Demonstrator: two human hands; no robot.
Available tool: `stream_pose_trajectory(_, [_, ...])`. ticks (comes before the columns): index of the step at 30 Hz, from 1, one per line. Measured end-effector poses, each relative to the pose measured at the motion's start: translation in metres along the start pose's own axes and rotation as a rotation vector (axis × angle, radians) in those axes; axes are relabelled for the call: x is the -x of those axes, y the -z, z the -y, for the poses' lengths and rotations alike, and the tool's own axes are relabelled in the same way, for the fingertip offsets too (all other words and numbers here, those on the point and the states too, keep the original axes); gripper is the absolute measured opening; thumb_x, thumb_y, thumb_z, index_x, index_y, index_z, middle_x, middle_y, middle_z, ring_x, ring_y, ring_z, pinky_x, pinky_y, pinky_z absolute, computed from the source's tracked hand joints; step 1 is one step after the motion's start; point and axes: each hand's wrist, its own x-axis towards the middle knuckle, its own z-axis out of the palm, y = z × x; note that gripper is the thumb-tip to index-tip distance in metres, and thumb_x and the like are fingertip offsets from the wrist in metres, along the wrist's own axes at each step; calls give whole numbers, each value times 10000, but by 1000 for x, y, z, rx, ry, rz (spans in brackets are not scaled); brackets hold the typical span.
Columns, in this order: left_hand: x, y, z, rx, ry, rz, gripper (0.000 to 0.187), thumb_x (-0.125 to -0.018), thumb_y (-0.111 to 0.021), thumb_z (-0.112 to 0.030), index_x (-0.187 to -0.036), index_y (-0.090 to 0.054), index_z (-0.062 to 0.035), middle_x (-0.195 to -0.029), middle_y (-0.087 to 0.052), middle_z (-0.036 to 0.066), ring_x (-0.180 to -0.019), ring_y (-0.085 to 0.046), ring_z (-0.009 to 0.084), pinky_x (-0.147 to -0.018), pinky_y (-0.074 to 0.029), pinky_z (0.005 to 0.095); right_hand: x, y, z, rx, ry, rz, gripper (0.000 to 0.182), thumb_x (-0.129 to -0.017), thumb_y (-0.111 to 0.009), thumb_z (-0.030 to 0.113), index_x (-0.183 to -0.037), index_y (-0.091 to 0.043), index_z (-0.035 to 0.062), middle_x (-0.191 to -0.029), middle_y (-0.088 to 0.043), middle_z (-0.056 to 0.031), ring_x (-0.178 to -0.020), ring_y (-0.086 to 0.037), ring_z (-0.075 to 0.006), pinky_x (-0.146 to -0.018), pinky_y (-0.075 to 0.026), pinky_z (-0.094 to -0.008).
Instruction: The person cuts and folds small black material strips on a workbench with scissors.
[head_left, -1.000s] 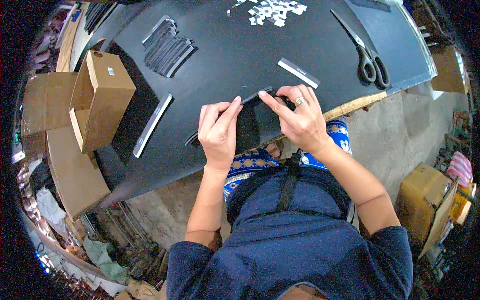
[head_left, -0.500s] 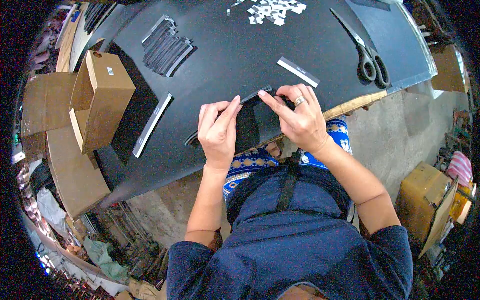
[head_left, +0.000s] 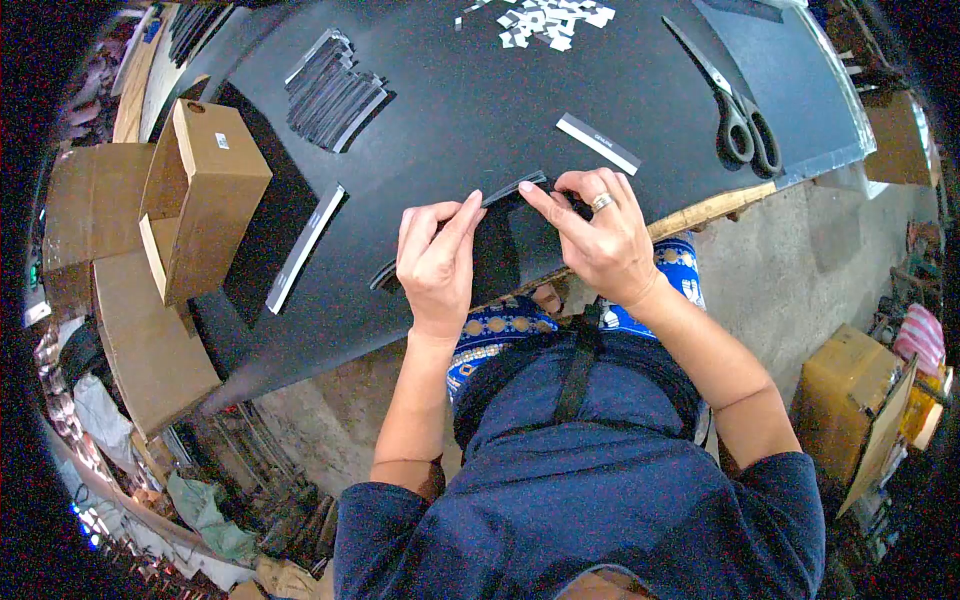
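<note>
over black table [head_left: 470, 110]: left hand [head_left: 435, 262] and right hand [head_left: 600, 235], each grip pinching dark strip [head_left: 512, 189]

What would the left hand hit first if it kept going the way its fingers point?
The left hand points up and right along the black strip it pinches. It would probably meet the right hand fingertips first, on the same strip; depth between them is unclear.

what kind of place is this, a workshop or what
Probably a small craft or packing workshop. Both hands work a black strip on a black-topped table, with scissors, a stack of strips and cardboard boxes around.
</note>
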Motion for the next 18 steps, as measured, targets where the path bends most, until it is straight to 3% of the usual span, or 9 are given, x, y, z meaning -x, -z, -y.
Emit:
stream_pose_trajectory(11, [0,2,-1,-18,46,36,316,-701,-723,36,-998,-718,-75,-808,-626,72,-749,-578,202,-672,-472,300,1,1,-1,-61,-2,-16,459,-685,-604,30,-1135,-626,115,-898,-521,-70,-802,-523,-229,-709,-425,-362])
stream_pose_trajectory(18, [0,1,0,-15,40,26,313,-697,-723,39,-989,-718,-74,-799,-624,62,-734,-572,200,-653,-473,301,-8,3,3,-143,-102,-40,349,-685,-622,9,-1024,-642,90,-968,-542,-104,-885,-540,-290,-768,-452,-400])
